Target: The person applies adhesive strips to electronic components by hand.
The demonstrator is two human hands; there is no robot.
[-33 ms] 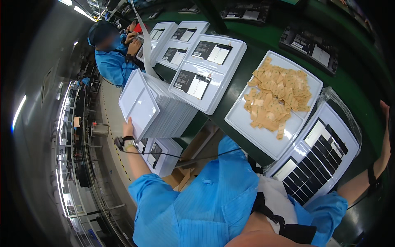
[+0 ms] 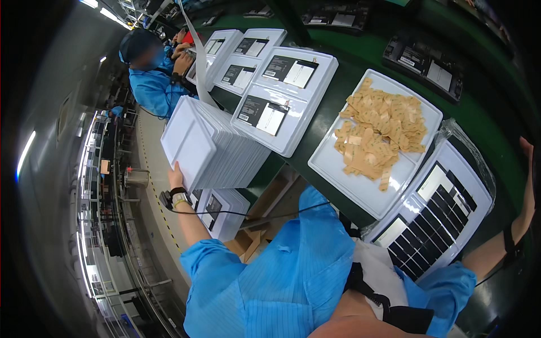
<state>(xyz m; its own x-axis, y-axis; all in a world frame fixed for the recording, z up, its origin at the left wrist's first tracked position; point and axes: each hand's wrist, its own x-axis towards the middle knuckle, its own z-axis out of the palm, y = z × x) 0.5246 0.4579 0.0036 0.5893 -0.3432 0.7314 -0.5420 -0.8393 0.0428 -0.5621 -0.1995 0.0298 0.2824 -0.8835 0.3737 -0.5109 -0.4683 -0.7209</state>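
Observation:
My left hand point(image 2: 176, 177) grips the near lower edge of the top white plastic tray point(image 2: 183, 138), which sits askew on a tall stack of like trays point(image 2: 239, 163). A finger shows along the tray's side; the other fingers are mostly hidden. My right hand point(image 2: 528, 163) is raised at the far right rim, seen edge-on, and its fingers are too unclear to read. Nearest to that arm lies a white tray point(image 2: 420, 196) with rows of flat black pieces. Beside it, another white tray point(image 2: 332, 163) bears a heap of tan paper-like strips point(image 2: 383, 127).
White trays holding flat black-and-white battery packs point(image 2: 290, 72) line the green bench. More trays point(image 2: 225, 217) stand below the stack. Dark device parts point(image 2: 425, 67) lie along the back. A co-worker in blue point(image 2: 149, 84) works at far left. A black cable point(image 2: 270, 216) crosses before me.
The top tray has shifted slightly left on the stack. My left wrist has turned and moved a little right. My right arm looks the same.

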